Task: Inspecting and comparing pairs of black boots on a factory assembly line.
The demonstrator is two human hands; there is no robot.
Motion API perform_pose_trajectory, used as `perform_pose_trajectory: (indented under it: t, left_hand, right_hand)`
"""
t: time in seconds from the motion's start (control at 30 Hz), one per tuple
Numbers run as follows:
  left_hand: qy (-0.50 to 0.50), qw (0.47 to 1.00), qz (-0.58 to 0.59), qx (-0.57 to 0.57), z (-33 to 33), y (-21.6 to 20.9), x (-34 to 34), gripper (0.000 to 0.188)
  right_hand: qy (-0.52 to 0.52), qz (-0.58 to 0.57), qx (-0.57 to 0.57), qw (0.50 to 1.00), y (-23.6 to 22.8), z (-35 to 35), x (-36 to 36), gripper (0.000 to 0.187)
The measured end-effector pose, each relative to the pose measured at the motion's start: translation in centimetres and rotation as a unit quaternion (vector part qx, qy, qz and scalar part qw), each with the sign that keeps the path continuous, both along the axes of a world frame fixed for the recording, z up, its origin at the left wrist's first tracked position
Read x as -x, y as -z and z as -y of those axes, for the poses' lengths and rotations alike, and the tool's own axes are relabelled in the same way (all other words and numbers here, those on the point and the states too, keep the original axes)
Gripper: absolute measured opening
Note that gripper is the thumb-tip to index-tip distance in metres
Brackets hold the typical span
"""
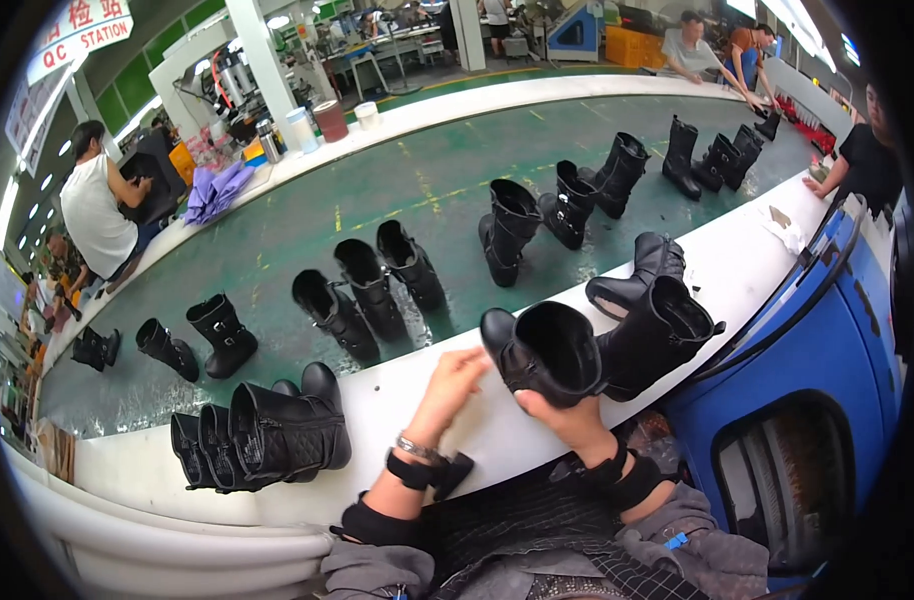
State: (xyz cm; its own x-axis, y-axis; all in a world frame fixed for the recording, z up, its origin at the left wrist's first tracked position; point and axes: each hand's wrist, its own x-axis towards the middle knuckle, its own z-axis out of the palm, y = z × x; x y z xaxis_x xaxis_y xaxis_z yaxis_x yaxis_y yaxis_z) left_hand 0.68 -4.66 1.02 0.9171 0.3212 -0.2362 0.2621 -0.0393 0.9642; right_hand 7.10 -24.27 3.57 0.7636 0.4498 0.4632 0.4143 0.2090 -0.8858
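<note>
A black boot (545,352) is tilted so that its open top faces me, with the toe to the upper left. Its shaft is gripped from below by my right hand (571,418), the thumb against the rim. Just left of the boot's toe is my left hand (455,384), fingers curled together; anything between them is hidden. Close to the right of the held boot, another tall black boot (657,335) stands on the white ledge (407,390). Behind that one, a black boot (639,278) lies on its side with its sole partly showing.
Black boots (287,425) lie in a row on the ledge at left. Beyond, the green belt (447,320) carries several upright boots (362,290). A blue machine (787,370) borders my right. Purple cloth (217,190) and containers (329,120) sit on the far ledge. Other people work around the line.
</note>
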Motion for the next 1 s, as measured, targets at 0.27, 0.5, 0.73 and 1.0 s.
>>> perform_pose_trajectory:
  t: [0.27, 0.5, 0.73, 1.0]
  left_hand:
    - [-0.302, 0.935, 0.115, -0.147, -10.2, 1.8, -8.2, 0.061]
    - [-0.400, 0.902, 0.158, -0.035, -12.8, 5.9, -12.8, 0.064]
    - [-0.291, 0.865, 0.243, 0.330, -8.8, 0.0, -7.3, 0.049]
    - [-0.107, 0.788, 0.436, 0.421, 2.4, -4.8, 4.4, 0.063]
  right_hand:
    - [0.027, 0.081, 0.056, 0.995, 2.5, -0.2, -1.0, 0.040]
    - [0.096, 0.145, 0.050, 0.983, 1.9, -0.2, -1.2, 0.041]
    - [0.072, 0.101, 0.051, 0.991, 2.1, -0.2, -0.9, 0.043]
    - [0.069, 0.090, -0.020, 0.993, 3.2, -0.4, -1.3, 0.045]
